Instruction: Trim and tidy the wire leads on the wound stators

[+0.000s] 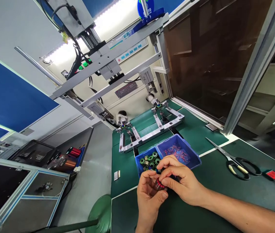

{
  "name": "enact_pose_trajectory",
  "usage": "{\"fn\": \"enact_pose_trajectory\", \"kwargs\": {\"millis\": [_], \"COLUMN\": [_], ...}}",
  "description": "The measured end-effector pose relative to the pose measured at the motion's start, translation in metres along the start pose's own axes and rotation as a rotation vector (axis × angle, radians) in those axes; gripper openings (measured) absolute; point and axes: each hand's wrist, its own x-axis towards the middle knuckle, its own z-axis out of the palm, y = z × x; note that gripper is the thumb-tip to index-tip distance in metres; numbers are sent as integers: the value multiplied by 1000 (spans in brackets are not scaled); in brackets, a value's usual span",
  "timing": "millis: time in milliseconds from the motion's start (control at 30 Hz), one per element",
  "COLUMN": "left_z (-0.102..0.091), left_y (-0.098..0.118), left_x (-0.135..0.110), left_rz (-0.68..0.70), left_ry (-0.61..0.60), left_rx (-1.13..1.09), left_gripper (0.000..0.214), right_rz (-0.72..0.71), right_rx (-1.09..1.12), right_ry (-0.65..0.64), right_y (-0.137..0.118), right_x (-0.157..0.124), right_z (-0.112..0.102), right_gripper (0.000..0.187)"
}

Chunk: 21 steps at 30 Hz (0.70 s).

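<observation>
My left hand (150,194) is closed around a small motor stator (159,184) wound with red wire, just in front of the blue bins. Over its top edge, my right hand (181,181) has its thumb and fingertips pinched together. Whatever lies between those right fingertips is too small and hidden to make out. Beyond the hands, a blue bin (137,165) holds several stators (154,154) with green-black cores. The blue bin beside it (195,158) contains short reddish wire scraps (176,151).
Black-handled scissors (234,161) lie open on the green mat at the right, near a red-topped block (273,175). A winding machine with a metal fixture frame (152,135) stands behind the bins. A brown-tinted panel (205,58) borders the right; a green stool (100,213) stands lower left.
</observation>
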Motion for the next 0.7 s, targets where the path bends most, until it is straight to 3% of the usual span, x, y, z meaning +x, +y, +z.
{"fn": "enact_pose_trajectory", "kwargs": {"millis": [167, 333, 700], "left_z": [-1, -9, -4], "left_y": [0, -4, -2], "left_x": [0, 0, -2], "left_rz": [-137, -266, -274], "left_ry": [-191, -279, -227], "left_rx": [-112, -66, 185], "left_gripper": [44, 40, 37], "right_rz": [44, 16, -35], "right_rx": [17, -111, -94], "right_ry": [-117, -202, -193], "right_y": [-1, -2, -9], "right_x": [1, 5, 15], "right_z": [-3, -10, -23], "right_gripper": [20, 14, 17]}}
